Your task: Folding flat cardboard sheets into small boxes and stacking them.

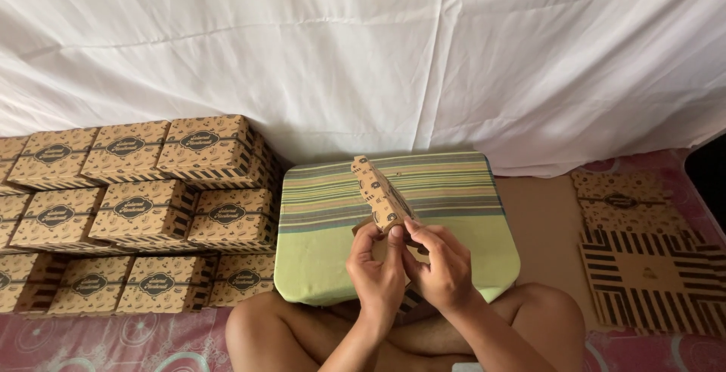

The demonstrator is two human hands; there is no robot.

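I'm gripping the half-folded carton (380,194) with both hands (376,274) (441,266) clamped on its near end; long axis pointing away, tilting up-left over the striped cushion (454,190).

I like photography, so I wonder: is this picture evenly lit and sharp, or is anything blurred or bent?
Head view: soft, even light with no glare; faint shadows under the left hand and right hand holding the patterned cardboard piece; the stacked boxes look sharp; the frame edges bow slightly.

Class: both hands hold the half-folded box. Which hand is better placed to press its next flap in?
Probably the right hand: its fingertips sit on the cardboard box at its near end, while the left hand grips from below.
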